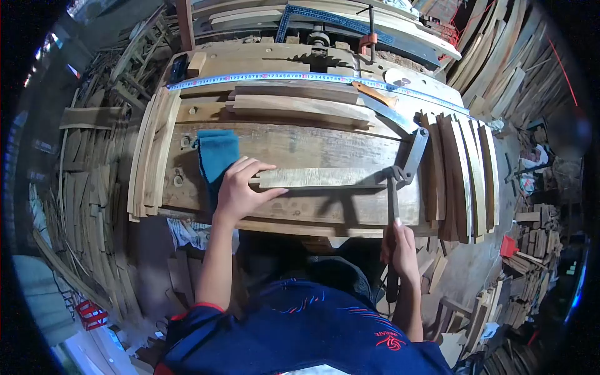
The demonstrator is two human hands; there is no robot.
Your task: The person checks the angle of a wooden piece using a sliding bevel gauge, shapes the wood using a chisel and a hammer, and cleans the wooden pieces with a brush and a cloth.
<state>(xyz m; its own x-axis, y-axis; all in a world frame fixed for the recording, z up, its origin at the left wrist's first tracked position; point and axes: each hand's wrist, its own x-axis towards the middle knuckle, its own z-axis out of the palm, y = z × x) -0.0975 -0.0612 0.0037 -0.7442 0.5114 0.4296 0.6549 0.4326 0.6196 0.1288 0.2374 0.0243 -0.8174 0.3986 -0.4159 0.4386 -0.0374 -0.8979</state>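
A pale wooden strip [322, 177] lies across the workbench [300, 147]. My left hand [240, 184] grips its left end between thumb and fingers. At its right end is the head of a hammer [393, 187], whose handle my right hand [401, 245] holds near the bench's front edge. Beside the hammer head, a metal clamp arm [417, 153] meets the strip's right end; whether the hammer touches the clamp cannot be made out. A folded teal cloth [217, 152] lies just behind my left hand.
Wood strips are stacked at the bench's left [153, 150] and right [462, 172]. Behind the held strip lie more strips [300, 106], a wooden-handled saw [375, 95] and a blue measuring tape [275, 76]. A blue metal square [337, 22] and a red clamp [369, 41] are farther back.
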